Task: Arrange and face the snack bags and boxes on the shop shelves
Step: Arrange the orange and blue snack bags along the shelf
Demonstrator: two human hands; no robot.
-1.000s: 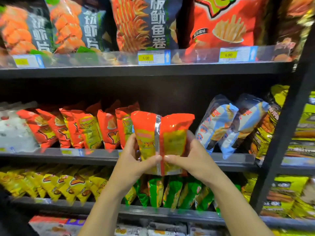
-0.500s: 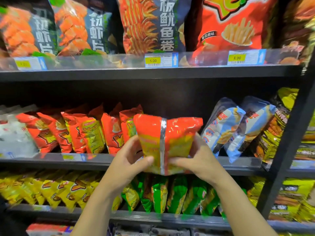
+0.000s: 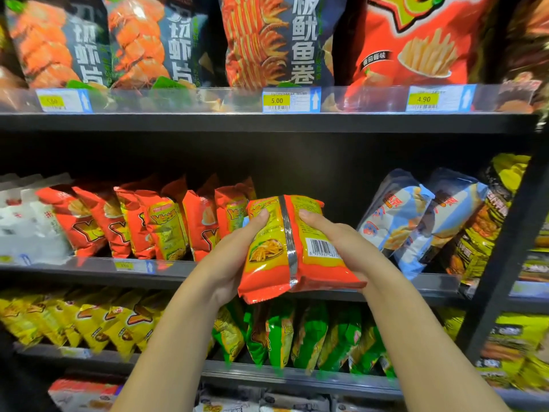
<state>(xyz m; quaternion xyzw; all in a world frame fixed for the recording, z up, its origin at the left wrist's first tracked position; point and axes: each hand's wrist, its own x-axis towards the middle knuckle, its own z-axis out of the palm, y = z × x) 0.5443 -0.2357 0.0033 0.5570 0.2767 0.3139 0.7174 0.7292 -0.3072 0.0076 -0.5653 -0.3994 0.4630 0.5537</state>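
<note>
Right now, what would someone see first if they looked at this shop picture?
First comes the orange-red snack bag in the middle, gripped by the left hand and the right hand, its back with a silver seam and barcode facing us. Behind it to the left, matching red bags stand in a row on the middle shelf. A big red fries bag glows on the top shelf, at the right.

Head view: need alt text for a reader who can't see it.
A person's left hand and right hand hold an orange-and-yellow foil snack bag, its silver back seam and barcode facing the camera, before a black metal shelf. Behind it, a row of matching orange bags stands at left, blue-and-white bags at right.
</note>
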